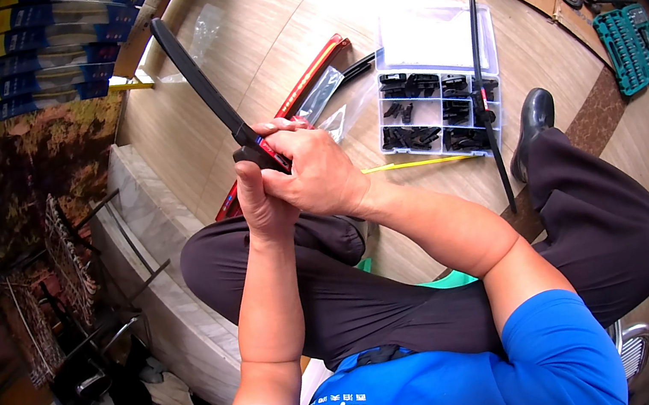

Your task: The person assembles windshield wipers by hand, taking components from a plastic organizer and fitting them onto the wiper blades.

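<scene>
A black windshield wiper blade (200,78) points up and to the left from my two hands. My right hand (319,164) is closed on its middle part, fingers bent over it beside a small red label. Close against it, my left hand (262,203) grips the same blade from the left, with one digit pointing up; its other fingers are hidden behind the hands. Beyond my hands, a long red package (316,72) lies on the floor next to a clear plastic sleeve (320,95). The blade's lower end is out of sight behind my hands.
A clear compartment box (438,100) of black connectors stands open to the right, a second wiper blade (482,88) lying across it. Nearby are a yellow strip (413,163) and a green tool case (629,50). Hanging packages (48,60) fill the upper left, above a stone ledge (169,256).
</scene>
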{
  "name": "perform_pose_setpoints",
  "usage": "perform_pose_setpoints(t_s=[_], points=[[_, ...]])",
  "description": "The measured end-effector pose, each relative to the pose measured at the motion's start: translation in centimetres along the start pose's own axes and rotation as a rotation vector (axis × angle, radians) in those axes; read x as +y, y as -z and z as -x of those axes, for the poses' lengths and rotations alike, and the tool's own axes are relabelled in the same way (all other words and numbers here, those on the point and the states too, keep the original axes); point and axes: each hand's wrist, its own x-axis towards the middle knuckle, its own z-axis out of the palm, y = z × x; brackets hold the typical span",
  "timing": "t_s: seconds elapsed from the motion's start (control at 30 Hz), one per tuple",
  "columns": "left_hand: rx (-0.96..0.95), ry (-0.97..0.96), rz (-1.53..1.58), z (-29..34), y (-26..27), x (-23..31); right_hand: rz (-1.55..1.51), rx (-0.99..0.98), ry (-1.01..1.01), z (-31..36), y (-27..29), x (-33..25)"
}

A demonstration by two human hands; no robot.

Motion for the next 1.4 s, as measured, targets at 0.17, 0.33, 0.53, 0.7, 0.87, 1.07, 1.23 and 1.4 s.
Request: perform_pose_setpoints(t_s=[0.17,0.33,0.53,0.7,0.87,1.07,1.23,1.4], points=[[-0.006,-0.037,0.066,-0.3,0.3,-0.2,-0.073,0.034,0.031,0.1,-0.8,0.4],[0.425,0.241,0.481,-0.5,-2.1,1.9,-0.223,0.096,-0.007,0.2,-1.7,0.9],[0.088,-0.066,-0.025,-0.9,0.7,0.2,-0.303,0.064,-0.054,0.0,-1.5,0.2],[0.052,0.006,0.119,-1.3,0.7,-0.8,-0.237,-0.038,-0.140,-0.8,-0.4,2.0],[0.136,-0.014,0.176,-1.4,0.8,0.9,-0.268,-0.162,-0.286,-1.5,1.9,0.7],[0.166,-0.037,0.168,-1.4,2.1,0.2,-0.024,-0.139,-0.065,-1.7,2.9,1.6],[0.185,0.027,0.111,-1.1,2.0,0.6,0.050,-0.269,-0.083,-1.9,3.2,1.8],[0.214,0.042,0.005,-0.9,1.5,1.1,0.023,-0.243,-0.056,-1.5,2.9,1.6]])
